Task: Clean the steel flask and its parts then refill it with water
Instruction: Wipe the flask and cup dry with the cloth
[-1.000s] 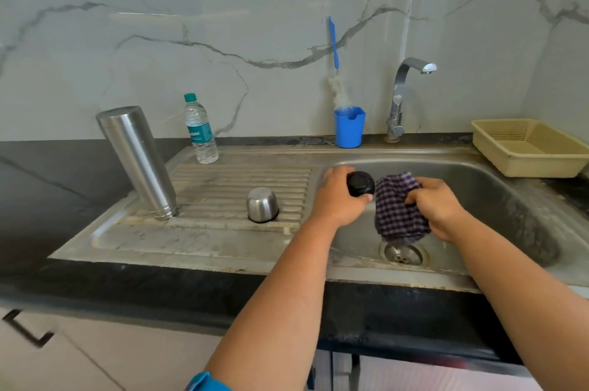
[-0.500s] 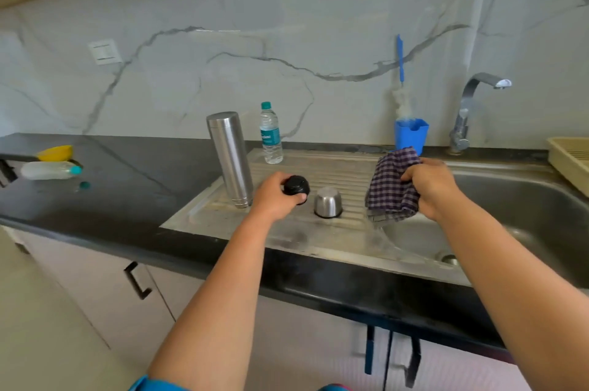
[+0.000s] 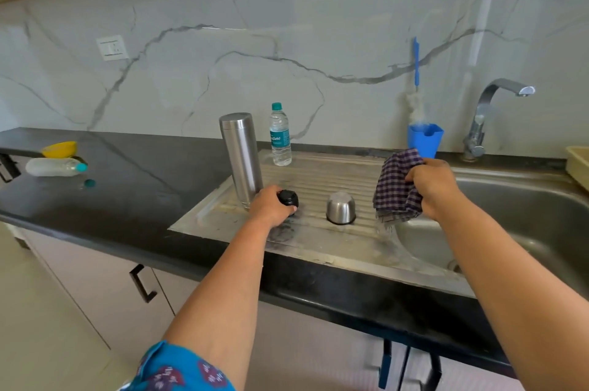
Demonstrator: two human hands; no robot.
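Note:
The steel flask stands upside down on the ribbed drainboard. My left hand grips the black stopper just right of the flask's base, low over the drainboard. A steel cup lid sits mouth down in the middle of the drainboard. My right hand holds a bunched purple checked cloth above the edge between drainboard and sink basin.
A small water bottle stands behind the flask. A blue cup with a bottle brush and the tap are at the back. On the black counter at far left lie a plastic bottle, its cap and a yellow bowl.
My left hand carried the stopper from over the sink basin leftward to the drainboard beside the flask. The cloth moved left with my right hand. The view swung left.

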